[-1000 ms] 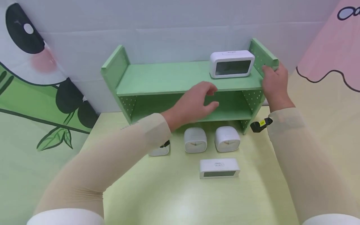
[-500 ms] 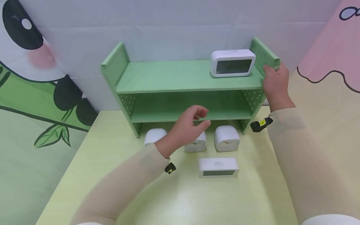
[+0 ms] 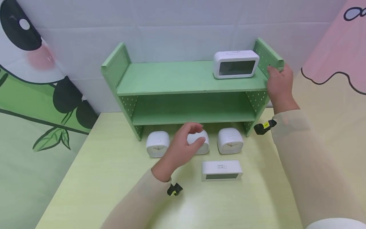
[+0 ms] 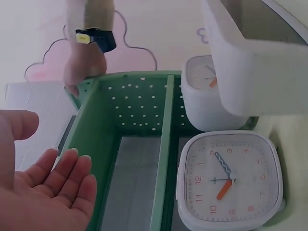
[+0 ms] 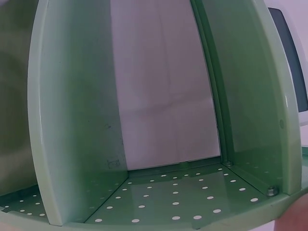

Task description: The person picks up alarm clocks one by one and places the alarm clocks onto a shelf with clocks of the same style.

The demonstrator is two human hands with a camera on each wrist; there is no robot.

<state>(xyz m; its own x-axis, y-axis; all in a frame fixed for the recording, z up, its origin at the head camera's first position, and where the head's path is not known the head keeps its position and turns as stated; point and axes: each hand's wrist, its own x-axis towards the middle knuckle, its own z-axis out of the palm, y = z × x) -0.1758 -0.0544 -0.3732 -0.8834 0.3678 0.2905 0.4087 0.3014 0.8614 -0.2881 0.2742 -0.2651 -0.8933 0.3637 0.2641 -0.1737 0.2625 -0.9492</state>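
Note:
My right hand (image 3: 280,83) grips the right side panel of a green two-tier shelf (image 3: 171,78), thumb on the inner face. A white digital clock (image 3: 236,64) with a dark screen stands at the right of its top tier. My left hand (image 3: 183,146) holds nothing; fingers and thumb are spread apart, over the middle white alarm clock (image 3: 203,148), which it partly hides. On either side of that stand a left white alarm clock (image 3: 158,144) and a right one (image 3: 230,141). In the left wrist view, an alarm clock (image 4: 231,180) shows an orange hour hand.
A long white digital clock (image 3: 221,170) lies on the pale table (image 3: 85,190) in front of the alarm clocks. The shelf's lower tier (image 3: 194,109) has perforated side panels. Behind everything hangs a pale printed cloth (image 3: 183,35).
My left hand has moved down and toward me, from in front of the upper tier to over the middle alarm clock. The left alarm clock is now uncovered. My right hand stays on the panel.

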